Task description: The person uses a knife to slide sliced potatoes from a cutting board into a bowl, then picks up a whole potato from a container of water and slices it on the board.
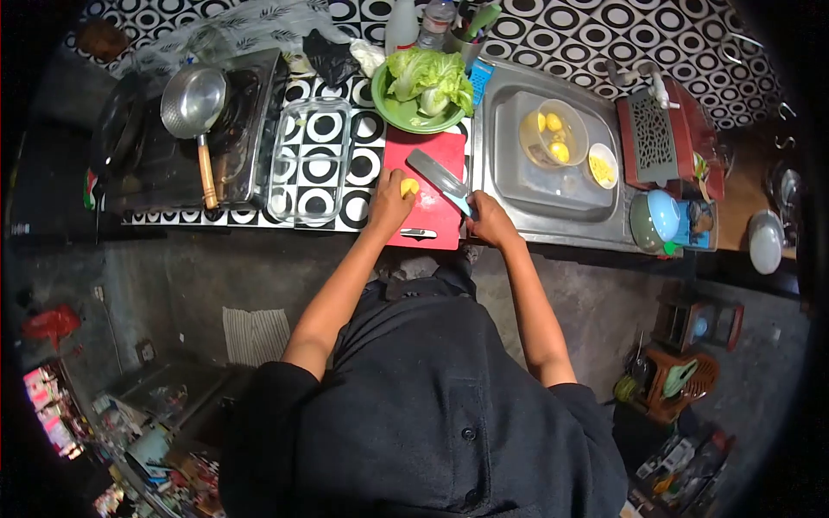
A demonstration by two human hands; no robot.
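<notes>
My left hand is closed on a piece of yellow potato, pressing it to the red cutting board. In my right hand is a knife by its light blue handle. Its wide blade lies slantwise over the board, pointing up and left, apart from the potato. Beyond the board stands a green bowl with leafy lettuce. On the right, a clear tub holds several peeled yellow potatoes. Beside it, a small white bowl contains small yellow pieces.
A clear glass dish sits left of the board on the patterned counter. Further left, a saucepan rests on the stove. The steel sink lies to the right, with a red dish rack and stacked bowls past it.
</notes>
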